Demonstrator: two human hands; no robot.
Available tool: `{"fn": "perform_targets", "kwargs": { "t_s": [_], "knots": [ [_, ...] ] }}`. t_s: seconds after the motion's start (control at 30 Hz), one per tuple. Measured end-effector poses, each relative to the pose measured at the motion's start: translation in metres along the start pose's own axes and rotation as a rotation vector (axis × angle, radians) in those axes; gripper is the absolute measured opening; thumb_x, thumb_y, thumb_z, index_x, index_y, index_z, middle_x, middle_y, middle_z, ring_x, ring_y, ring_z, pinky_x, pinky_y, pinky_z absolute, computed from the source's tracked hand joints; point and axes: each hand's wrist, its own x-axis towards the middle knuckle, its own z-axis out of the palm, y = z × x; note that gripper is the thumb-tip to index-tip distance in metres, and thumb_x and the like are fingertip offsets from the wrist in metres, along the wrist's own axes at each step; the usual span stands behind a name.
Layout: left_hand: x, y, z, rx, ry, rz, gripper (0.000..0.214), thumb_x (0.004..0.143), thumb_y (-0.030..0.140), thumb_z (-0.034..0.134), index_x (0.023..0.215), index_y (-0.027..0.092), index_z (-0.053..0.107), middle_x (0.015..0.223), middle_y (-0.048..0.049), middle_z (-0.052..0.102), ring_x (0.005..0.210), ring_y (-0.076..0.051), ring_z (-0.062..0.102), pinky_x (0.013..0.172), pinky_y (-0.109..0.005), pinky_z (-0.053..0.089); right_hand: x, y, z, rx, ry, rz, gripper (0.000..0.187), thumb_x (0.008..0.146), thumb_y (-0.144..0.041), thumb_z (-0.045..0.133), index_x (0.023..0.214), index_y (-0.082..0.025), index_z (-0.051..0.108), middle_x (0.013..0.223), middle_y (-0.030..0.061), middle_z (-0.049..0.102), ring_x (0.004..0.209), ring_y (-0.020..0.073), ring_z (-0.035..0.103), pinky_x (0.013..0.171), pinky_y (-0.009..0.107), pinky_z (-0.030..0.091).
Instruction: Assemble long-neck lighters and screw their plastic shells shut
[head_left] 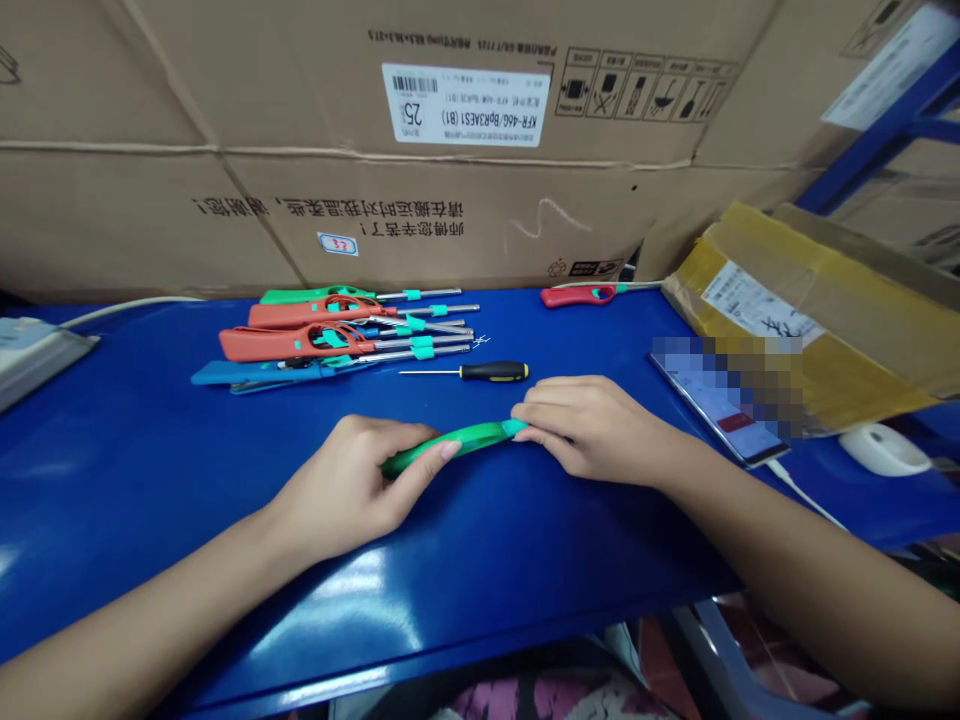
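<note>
1. Clearly, the green lighter (472, 434) lies between both hands, its long axis running from between eight and nine o'clock to between two and three o'clock.
2. From the left hand (356, 490), it points toward the right hand (600, 430); both touch it, with the left covering more of the body.
3. The left grip is clamped round the body, thumb along the near side; the right grip's fingertips are together on the turquoise piece (514, 428) at its end.
4. It is over the blue tabletop (562, 555), at six o'clock from the screwdriver (495, 372); I cannot tell whether it touches the surface.
5. It looks bright green, smooth, slender and gently bowed; the right fingers hide anything beyond the turquoise.
</note>
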Motion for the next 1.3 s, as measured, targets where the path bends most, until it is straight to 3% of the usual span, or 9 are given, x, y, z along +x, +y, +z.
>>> {"fn": "perform_targets", "kwargs": {
  "t_s": [0.27, 0.4, 0.5, 0.6, 0.67, 0.8, 0.87, 1.1, 1.3],
  "knots": [
    [0.005, -0.005, -0.005, -0.105, -0.021, -0.048, 0.045, 0.102, 0.042, 0.048, 0.071, 0.016, 0.066, 0.055, 0.0046, 0.054, 0.049, -0.008, 0.047, 0.05, -0.022, 0.035, 0.0, 0.001, -0.002, -0.032, 0.053, 0.024, 0.024, 0.103, -0.026, 0.052, 0.1, -0.014, 0.073, 0.09, 0.0074, 0.076, 0.082, 0.0192, 0.066, 0.078, 0.032, 0.052],
    [0.009, -0.007, -0.008, -0.049, -0.018, -0.076, 0.037, 0.1, 0.046, 0.052, 0.092, 0.018, 0.074, 0.071, 0.0021, 0.069, 0.06, -0.012, 0.06, 0.059, -0.021, 0.044, 0.004, -0.002, -0.005, -0.005, -0.013, 0.154, 0.024, 0.103, -0.029, 0.053, 0.104, -0.016, 0.073, 0.097, 0.009, 0.076, 0.091, 0.0227, 0.064, 0.081, 0.037, 0.051],
    [0.012, -0.008, -0.012, 0.01, 0.052, -0.069, 0.036, 0.097, 0.05, 0.058, 0.108, 0.019, 0.073, 0.097, -0.0034, 0.077, 0.082, -0.018, 0.07, 0.077, -0.026, 0.052, 0.009, -0.012, -0.008, -0.036, 0.134, 0.222, 0.023, 0.098, -0.025, 0.059, 0.117, -0.017, 0.069, 0.115, 0.0137, 0.07, 0.107, 0.0278, 0.06, 0.091, 0.044, 0.047],
    [0.016, -0.006, -0.015, 0.088, 0.144, -0.043, 0.041, 0.097, 0.05, 0.058, 0.115, 0.016, 0.07, 0.109, -0.0083, 0.074, 0.096, -0.023, 0.07, 0.089, -0.032, 0.053, 0.012, -0.024, -0.006, 0.07, 0.369, 0.233, 0.013, 0.095, -0.021, 0.057, 0.098, -0.015, 0.068, 0.094, 0.0095, 0.07, 0.09, 0.0218, 0.06, 0.083, 0.038, 0.047],
    [0.023, -0.003, -0.017, 0.145, 0.169, -0.01, 0.041, 0.1, 0.047, 0.053, 0.122, 0.015, 0.065, 0.116, -0.0106, 0.07, 0.106, -0.025, 0.067, 0.096, -0.036, 0.052, 0.013, -0.03, -0.001, 0.143, 0.269, 0.2, 0.015, 0.096, -0.022, 0.054, 0.09, -0.017, 0.067, 0.085, 0.0054, 0.069, 0.081, 0.019, 0.06, 0.079, 0.035, 0.046],
    [0.059, 0.004, -0.017, 0.254, 0.106, 0.06, 0.04, 0.104, 0.036, 0.046, 0.135, 0.013, 0.056, 0.126, -0.0141, 0.062, 0.115, -0.026, 0.063, 0.102, -0.041, 0.051, 0.012, -0.032, 0.012, 0.199, -0.041, 0.217, 0.02, 0.097, -0.026, 0.054, 0.107, -0.017, 0.069, 0.102, 0.0092, 0.069, 0.096, 0.0237, 0.062, 0.09, 0.041, 0.046],
    [0.09, 0.005, -0.012, 0.286, 0.088, 0.086, 0.036, 0.104, 0.034, 0.048, 0.132, 0.013, 0.058, 0.125, -0.0139, 0.063, 0.114, -0.026, 0.063, 0.103, -0.04, 0.051, 0.011, -0.03, 0.016, 0.236, -0.094, 0.184, 0.017, 0.096, -0.024, 0.055, 0.106, -0.018, 0.068, 0.102, 0.0079, 0.068, 0.096, 0.0223, 0.063, 0.09, 0.039, 0.047],
    [0.193, 0.004, 0.031, 0.383, 0.021, 0.13, 0.035, 0.099, 0.036, 0.062, 0.128, 0.017, 0.06, 0.129, -0.011, 0.063, 0.109, -0.024, 0.065, 0.092, -0.046, 0.058, 0.012, -0.019, 0.013, 0.31, -0.146, 0.11, 0.014, 0.091, -0.017, 0.059, 0.102, -0.019, 0.066, 0.096, 0.0032, 0.07, 0.086, 0.0161, 0.064, 0.085, 0.03, 0.05],
    [0.22, 0.008, 0.063, 0.485, 0.01, 0.139, 0.035, 0.099, 0.036, 0.062, 0.128, 0.017, 0.06, 0.129, -0.011, 0.062, 0.11, -0.024, 0.065, 0.092, -0.046, 0.058, 0.01, -0.009, 0.01, 0.331, -0.162, 0.111, 0.016, 0.092, -0.017, 0.057, 0.105, -0.018, 0.066, 0.094, 0.0043, 0.069, 0.085, 0.0159, 0.064, 0.082, 0.028, 0.05]
  ]
}}
